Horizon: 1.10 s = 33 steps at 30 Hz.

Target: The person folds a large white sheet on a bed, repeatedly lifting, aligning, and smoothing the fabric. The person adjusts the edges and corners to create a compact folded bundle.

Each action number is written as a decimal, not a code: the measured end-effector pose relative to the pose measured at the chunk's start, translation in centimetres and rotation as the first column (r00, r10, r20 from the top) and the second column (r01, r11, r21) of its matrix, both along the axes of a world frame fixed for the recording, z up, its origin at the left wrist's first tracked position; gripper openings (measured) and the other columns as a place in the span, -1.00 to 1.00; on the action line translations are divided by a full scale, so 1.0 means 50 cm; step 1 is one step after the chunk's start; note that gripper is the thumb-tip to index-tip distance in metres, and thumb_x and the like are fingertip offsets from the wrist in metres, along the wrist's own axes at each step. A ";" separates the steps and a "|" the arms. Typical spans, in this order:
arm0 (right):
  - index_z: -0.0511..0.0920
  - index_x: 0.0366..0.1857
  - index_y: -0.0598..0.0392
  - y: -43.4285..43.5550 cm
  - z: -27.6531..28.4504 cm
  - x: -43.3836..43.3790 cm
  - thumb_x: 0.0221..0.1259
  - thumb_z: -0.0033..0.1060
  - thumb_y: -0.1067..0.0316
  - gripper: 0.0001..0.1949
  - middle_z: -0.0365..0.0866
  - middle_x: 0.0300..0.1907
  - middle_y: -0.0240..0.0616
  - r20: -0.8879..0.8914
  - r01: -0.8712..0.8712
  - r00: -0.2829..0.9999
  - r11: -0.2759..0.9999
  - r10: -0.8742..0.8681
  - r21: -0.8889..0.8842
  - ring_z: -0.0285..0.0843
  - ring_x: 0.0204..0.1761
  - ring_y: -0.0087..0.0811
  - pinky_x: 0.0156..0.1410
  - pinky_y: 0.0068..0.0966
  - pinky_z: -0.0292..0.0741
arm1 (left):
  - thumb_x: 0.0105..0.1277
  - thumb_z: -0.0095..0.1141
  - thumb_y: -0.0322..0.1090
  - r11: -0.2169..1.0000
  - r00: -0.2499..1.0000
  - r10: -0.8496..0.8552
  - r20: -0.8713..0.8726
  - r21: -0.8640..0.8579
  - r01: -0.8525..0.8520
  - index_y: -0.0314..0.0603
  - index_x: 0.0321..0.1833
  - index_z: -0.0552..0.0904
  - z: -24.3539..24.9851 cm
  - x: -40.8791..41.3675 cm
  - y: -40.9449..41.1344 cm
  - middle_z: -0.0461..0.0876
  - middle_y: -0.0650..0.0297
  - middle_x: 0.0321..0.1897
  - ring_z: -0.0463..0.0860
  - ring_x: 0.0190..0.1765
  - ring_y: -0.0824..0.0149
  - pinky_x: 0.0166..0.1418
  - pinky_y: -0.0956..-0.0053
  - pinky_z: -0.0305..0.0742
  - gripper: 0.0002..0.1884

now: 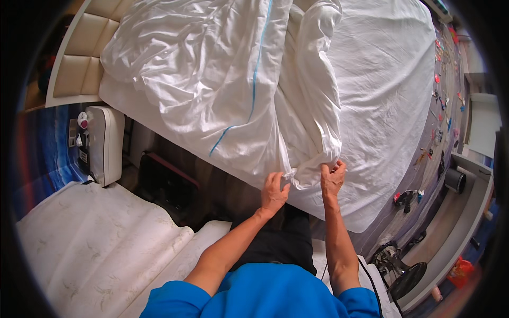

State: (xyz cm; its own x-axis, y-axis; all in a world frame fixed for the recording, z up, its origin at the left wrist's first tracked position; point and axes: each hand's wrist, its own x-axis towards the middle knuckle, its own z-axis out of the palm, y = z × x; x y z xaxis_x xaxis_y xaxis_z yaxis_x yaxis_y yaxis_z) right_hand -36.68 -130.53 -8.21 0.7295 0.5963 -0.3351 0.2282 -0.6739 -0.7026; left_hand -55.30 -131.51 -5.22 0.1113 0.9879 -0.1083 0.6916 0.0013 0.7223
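In front of me a rumpled white duvet cover [187, 79] with a thin blue stripe lies across a bed. Its turned-back side forms a thick white fold [318, 95] that runs down to the bed's near edge. My right hand [333, 181] is at the lower end of this fold, thumb and fingers on the cloth. To its left, my left hand [274, 193] is beside a small bunched corner of fabric, its fingers bent and the thumb apart. Under the fold, a white fitted sheet [377, 87] covers the mattress.
A padded beige headboard [87, 55] stands at the left, near a pale bedside cabinet [113, 145]. A bare patterned mattress [91, 242] lies at lower left. Small items litter the floor [421, 171] at right, near a black fan [397, 266] and a shelf unit [457, 238].
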 end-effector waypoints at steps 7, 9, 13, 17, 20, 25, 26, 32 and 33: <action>0.47 -0.16 0.26 0.056 -0.007 -0.002 0.01 0.15 0.10 -0.57 0.60 -0.26 0.08 0.083 -0.079 0.991 0.961 0.104 -0.263 0.54 -0.17 0.14 -0.01 -0.11 0.43 | 0.06 0.17 -0.38 0.970 0.991 -0.128 0.030 -0.203 0.131 -0.17 -0.30 0.51 -0.039 0.007 0.031 0.54 0.11 -0.39 0.56 -0.26 -0.02 -0.21 0.15 0.46 -0.84; 0.49 -0.23 0.23 0.043 -0.047 0.040 -0.06 0.04 0.29 -0.69 0.62 -0.29 -0.01 -0.098 -0.012 0.995 0.988 -0.003 -0.152 0.57 -0.20 0.02 -0.10 -0.15 0.45 | 0.07 0.15 -0.38 0.970 0.989 -0.111 0.101 -0.204 0.130 -0.18 -0.38 0.50 -0.028 0.000 0.034 0.55 0.12 -0.44 0.56 -0.29 -0.02 -0.24 0.16 0.45 -0.89; 0.47 -0.02 0.32 -0.032 -0.085 0.138 -0.11 -0.19 0.52 -0.55 0.56 -0.05 -0.04 -0.941 0.635 0.277 0.772 -0.196 0.027 0.55 0.00 -0.08 0.20 -0.14 0.48 | 0.06 0.16 -0.41 0.953 0.983 -0.082 0.162 -0.277 0.125 -0.19 -0.36 0.52 0.035 -0.049 0.033 0.56 0.13 -0.43 0.58 -0.29 0.01 -0.25 0.21 0.46 -0.89; 0.43 0.04 0.34 -0.083 -0.056 0.140 -0.22 -0.15 0.57 -0.46 0.55 -0.04 -0.03 -0.978 0.562 0.131 0.825 -0.163 -0.062 0.53 0.02 -0.03 0.16 -0.06 0.51 | 0.07 0.17 -0.42 0.971 0.989 -0.009 0.147 -0.233 0.043 -0.20 -0.34 0.55 0.037 -0.085 -0.001 0.56 0.12 -0.43 0.59 -0.30 0.02 -0.26 0.24 0.48 -0.89; 0.46 -0.08 0.36 -0.079 -0.081 0.129 -0.25 -0.18 0.56 -0.52 0.54 -0.19 -0.06 -0.894 0.524 0.291 0.838 -0.341 -0.149 0.54 -0.14 0.01 0.03 0.05 0.55 | 0.09 0.21 -0.37 0.986 0.998 0.004 0.061 -0.168 0.007 -0.19 -0.31 0.58 0.021 -0.069 -0.009 0.59 0.12 -0.39 0.62 -0.31 0.06 -0.29 0.28 0.50 -0.86; 0.47 -0.01 0.32 -0.090 -0.094 0.106 -0.28 -0.19 0.56 -0.45 0.58 -0.12 -0.05 -0.964 0.520 0.200 0.853 -0.175 -0.047 0.55 -0.03 -0.07 0.15 -0.15 0.51 | 0.22 0.24 -0.04 0.473 0.873 0.345 0.345 -0.867 0.156 -0.32 -0.04 0.54 0.046 -0.007 0.041 0.57 0.20 -0.24 0.62 -0.18 0.23 -0.19 0.31 0.58 -0.54; 0.47 0.01 0.33 -0.073 -0.042 0.075 -0.29 -0.19 0.57 -0.44 0.59 -0.09 -0.06 -0.969 0.501 0.224 0.865 -0.103 0.024 0.55 -0.01 -0.09 0.19 -0.19 0.49 | 0.21 0.24 0.01 0.334 0.801 0.499 0.330 -0.926 0.174 -0.35 -0.02 0.51 0.063 0.005 0.050 0.55 0.18 -0.20 0.61 -0.15 0.20 -0.18 0.27 0.58 -0.48; 0.42 0.15 0.26 -0.071 0.030 0.081 -0.27 -0.15 0.61 -0.36 0.56 0.07 -0.09 -0.975 0.355 0.150 0.911 0.167 0.210 0.49 0.14 -0.16 0.29 -0.29 0.41 | 0.23 0.17 -0.06 0.200 0.641 0.734 0.223 -0.974 0.110 -0.34 0.03 0.45 0.068 0.116 0.039 0.54 0.13 -0.16 0.61 -0.20 0.18 -0.17 0.23 0.61 -0.51; 0.41 0.16 0.26 -0.070 0.031 0.087 -0.26 -0.15 0.61 -0.36 0.55 0.07 -0.09 -0.979 0.389 0.138 0.900 0.153 0.195 0.49 0.14 -0.17 0.29 -0.28 0.41 | 0.22 0.15 -0.11 0.214 0.608 0.765 0.212 -0.974 0.071 -0.32 0.01 0.45 0.048 0.120 0.031 0.55 0.14 -0.18 0.61 -0.22 0.19 -0.20 0.25 0.61 -0.56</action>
State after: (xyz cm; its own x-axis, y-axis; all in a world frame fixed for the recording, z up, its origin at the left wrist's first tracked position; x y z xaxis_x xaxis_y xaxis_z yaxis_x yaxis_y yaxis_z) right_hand -32.35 -134.05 -6.68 0.0274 0.7849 -0.6191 -0.8707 -0.2854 -0.4004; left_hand -49.27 -129.98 -2.80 0.2231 0.2306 -0.9471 -0.1507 0.9681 0.2002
